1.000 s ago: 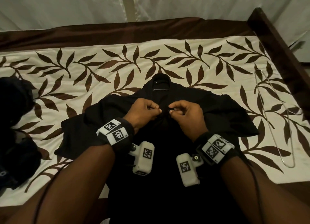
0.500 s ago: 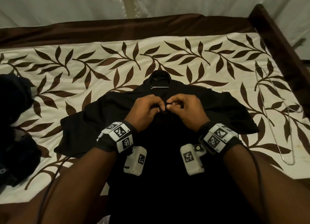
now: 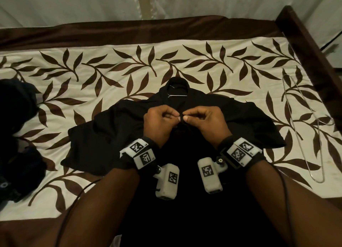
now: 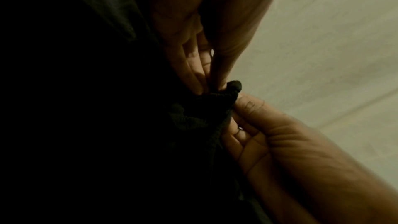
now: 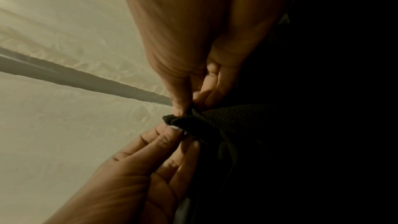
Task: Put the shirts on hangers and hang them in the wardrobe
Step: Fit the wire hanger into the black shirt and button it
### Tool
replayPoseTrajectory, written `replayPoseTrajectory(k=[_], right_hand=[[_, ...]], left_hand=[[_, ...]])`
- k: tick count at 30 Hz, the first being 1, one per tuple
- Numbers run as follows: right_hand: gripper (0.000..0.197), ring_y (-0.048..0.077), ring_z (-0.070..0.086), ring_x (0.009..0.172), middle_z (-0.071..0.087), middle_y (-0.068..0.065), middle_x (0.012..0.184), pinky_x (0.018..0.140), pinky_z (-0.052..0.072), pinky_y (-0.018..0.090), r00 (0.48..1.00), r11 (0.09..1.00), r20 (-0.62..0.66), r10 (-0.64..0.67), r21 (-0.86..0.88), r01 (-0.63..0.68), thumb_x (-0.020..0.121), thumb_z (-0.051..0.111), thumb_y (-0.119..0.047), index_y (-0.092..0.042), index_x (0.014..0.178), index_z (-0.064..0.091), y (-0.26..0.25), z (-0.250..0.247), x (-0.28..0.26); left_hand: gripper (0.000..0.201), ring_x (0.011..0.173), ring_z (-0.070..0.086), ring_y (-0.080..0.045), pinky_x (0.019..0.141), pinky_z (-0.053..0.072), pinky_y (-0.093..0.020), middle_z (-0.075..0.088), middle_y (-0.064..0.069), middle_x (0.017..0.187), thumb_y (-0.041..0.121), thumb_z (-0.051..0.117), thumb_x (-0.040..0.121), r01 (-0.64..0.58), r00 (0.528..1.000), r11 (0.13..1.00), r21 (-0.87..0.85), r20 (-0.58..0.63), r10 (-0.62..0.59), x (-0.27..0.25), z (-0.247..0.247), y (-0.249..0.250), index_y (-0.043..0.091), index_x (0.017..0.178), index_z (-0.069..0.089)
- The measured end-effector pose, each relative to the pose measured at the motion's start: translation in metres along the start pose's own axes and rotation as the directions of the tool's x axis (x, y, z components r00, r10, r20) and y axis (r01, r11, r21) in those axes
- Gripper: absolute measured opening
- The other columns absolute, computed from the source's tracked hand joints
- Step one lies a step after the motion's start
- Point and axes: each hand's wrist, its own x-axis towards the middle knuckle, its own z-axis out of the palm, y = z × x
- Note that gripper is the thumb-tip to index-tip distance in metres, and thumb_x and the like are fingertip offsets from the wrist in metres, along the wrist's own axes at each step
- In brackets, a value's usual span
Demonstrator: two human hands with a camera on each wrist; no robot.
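A black shirt [image 3: 118, 128] lies spread on the bed, front up, with a wire hanger [image 3: 177, 95] showing inside its collar. Both hands meet at the middle of the shirt front, just below the collar. My left hand [image 3: 176, 116] pinches a small fold of the black fabric [image 4: 233, 87] between thumb and fingertips. My right hand [image 3: 185, 116] pinches the same spot from the other side. In the right wrist view my right hand [image 5: 183, 110] and left hand [image 5: 181, 134] close on the fabric tip [image 5: 172, 119]. Whether a button lies between the fingers is hidden.
A spare wire hanger [image 3: 305, 128] lies on the leaf-patterned bedspread [image 3: 74, 91] at the right. A heap of dark clothes [image 3: 16, 135] sits at the left edge. The dark wooden bed frame [image 3: 311, 48] runs along the right, with pale curtains behind.
My two hands have drawn together, so their fingertips now meet on one small fold of the shirt front. The shirt and the spare hanger lie as before.
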Motion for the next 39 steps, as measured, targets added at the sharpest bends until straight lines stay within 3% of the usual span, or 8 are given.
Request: replayPoseTrajectory(k=[5,11,14,24,31,34,37,39], right_hand=[[0.013,0.013,0.073,0.084,0.076,0.004,0.090,0.082,0.059,0.027,1.000,1.000,-0.014,0.005,-0.002,-0.005,0.086,0.074,-0.005,-0.006,0.099,0.076,0.003,0.002,-0.002],[0.011,0.018,0.072,0.080,0.075,0.003,0.086,0.079,0.060,0.032,1.000,0.999,0.004,0.008,-0.043,-0.008,0.086,0.074,-0.008,-0.010,0.096,0.076,0.006,0.007,-0.005],[0.012,0.009,0.069,0.072,0.072,0.000,0.081,0.074,0.056,0.023,0.999,0.998,0.012,0.034,-0.059,-0.033,0.086,0.074,-0.007,-0.013,0.096,0.075,0.006,0.008,-0.005],[0.013,0.004,0.063,0.066,0.070,0.002,0.082,0.069,0.054,0.019,0.999,0.996,0.008,0.041,-0.074,-0.040,0.087,0.072,-0.005,-0.012,0.097,0.072,0.000,0.008,-0.005],[0.020,0.008,0.064,0.078,0.071,0.002,0.090,0.079,0.054,0.022,0.990,0.955,-0.135,-0.032,-0.297,-0.010,0.087,0.067,-0.005,-0.022,0.092,0.074,-0.004,-0.038,0.005],[0.021,0.014,0.066,0.094,0.071,0.000,0.104,0.094,0.053,0.035,0.947,0.896,-0.293,-0.131,-0.444,-0.014,0.089,0.063,-0.010,-0.024,0.098,0.075,-0.012,-0.083,0.022],[0.025,0.017,0.062,0.097,0.065,0.001,0.112,0.085,0.049,0.017,0.929,0.822,-0.301,-0.215,-0.569,0.006,0.094,0.056,-0.007,-0.021,0.106,0.073,-0.038,-0.120,0.041],[0.028,0.024,0.062,0.099,0.066,0.005,0.110,0.084,0.048,0.028,0.928,0.792,-0.280,-0.245,-0.610,0.025,0.095,0.053,-0.006,-0.025,0.102,0.071,-0.051,-0.145,0.057]], left_hand=[[0.008,0.081,0.074,-0.021,0.081,0.061,-0.038,0.075,-0.006,0.083,0.006,0.069,0.089,0.107,0.993,0.985,-0.133,0.065,-0.099,-0.004,0.000,-0.002,0.008,0.092,0.076],[0.018,0.087,0.074,-0.017,0.084,0.060,-0.035,0.076,-0.006,0.091,0.009,0.078,0.082,0.132,0.989,0.974,-0.185,0.093,-0.116,-0.013,-0.002,-0.002,0.007,0.100,0.075],[0.026,0.086,0.074,-0.020,0.083,0.061,-0.034,0.075,-0.009,0.092,-0.003,0.071,0.084,0.180,0.983,0.966,-0.186,0.056,-0.173,-0.013,-0.002,-0.002,0.008,0.108,0.071],[0.017,0.077,0.068,-0.014,0.079,0.060,-0.030,0.071,-0.012,0.087,-0.001,0.070,0.086,0.146,0.989,0.967,-0.210,0.031,-0.143,-0.014,-0.004,0.002,0.010,0.099,0.072],[0.039,0.098,0.066,-0.011,0.099,0.052,-0.039,0.068,0.017,0.094,-0.002,0.053,0.091,0.143,0.970,0.989,0.043,-0.206,-0.131,0.005,-0.046,-0.009,0.030,0.083,0.074],[0.042,0.103,0.065,-0.016,0.101,0.051,-0.040,0.070,0.009,0.096,-0.004,0.045,0.091,0.243,0.898,0.969,-0.037,-0.370,-0.239,0.018,-0.084,-0.011,0.024,0.081,0.076],[0.041,0.103,0.067,-0.025,0.098,0.054,-0.042,0.072,-0.007,0.103,-0.004,0.041,0.093,0.254,0.863,0.945,-0.204,-0.393,-0.317,0.032,-0.117,0.000,0.015,0.085,0.077],[0.037,0.096,0.069,-0.023,0.088,0.058,-0.034,0.072,-0.013,0.102,-0.004,0.040,0.096,0.236,0.862,0.930,-0.283,-0.380,-0.334,0.039,-0.137,0.013,0.009,0.092,0.075]])
